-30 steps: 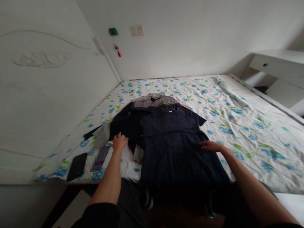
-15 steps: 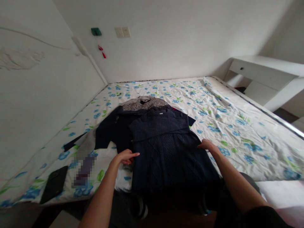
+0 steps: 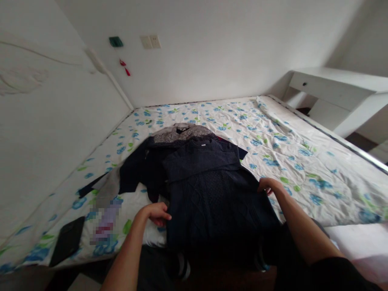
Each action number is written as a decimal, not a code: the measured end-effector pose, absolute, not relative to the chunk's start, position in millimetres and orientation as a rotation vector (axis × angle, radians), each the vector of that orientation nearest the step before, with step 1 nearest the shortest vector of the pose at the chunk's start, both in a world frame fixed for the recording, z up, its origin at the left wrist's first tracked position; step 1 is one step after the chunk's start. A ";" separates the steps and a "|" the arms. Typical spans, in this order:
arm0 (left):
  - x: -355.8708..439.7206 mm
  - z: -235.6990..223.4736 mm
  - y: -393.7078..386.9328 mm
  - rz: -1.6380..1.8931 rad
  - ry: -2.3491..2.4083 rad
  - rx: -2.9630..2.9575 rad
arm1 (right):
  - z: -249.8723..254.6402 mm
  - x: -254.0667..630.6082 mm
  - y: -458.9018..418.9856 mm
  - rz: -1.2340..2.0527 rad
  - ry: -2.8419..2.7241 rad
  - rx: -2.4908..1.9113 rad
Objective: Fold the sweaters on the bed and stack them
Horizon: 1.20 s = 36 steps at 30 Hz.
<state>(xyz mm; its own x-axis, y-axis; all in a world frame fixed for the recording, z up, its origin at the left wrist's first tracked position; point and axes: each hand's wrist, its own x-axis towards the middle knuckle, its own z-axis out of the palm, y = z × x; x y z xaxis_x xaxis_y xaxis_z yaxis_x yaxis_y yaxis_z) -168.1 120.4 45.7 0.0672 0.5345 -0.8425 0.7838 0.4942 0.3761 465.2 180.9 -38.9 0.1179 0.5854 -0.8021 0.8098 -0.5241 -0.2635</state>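
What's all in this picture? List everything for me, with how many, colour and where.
navy sweater: one, front centre
other clothes: count unclear, navy and grey, beneath and left
sheet: one, white, blue-green floral, on bed
flat object: one, black, near left
blurred item: one, purplish, beside it
green box: one, wall
tassel: one, red, below box
wall plates: two, off-white, right of box
desk: one, white, far right
left hand, right hand: bare, at sweater's sides
legs: two, dark-clothed, bottom

Both forearms reaching forward, left hand (image 3: 158,214) and right hand (image 3: 270,186) with curled fingers.
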 end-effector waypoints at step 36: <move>-152.3 111.6 359.1 1.220 1.618 0.859 | 37.5 396.0 382.0 -2.801 1.461 2.848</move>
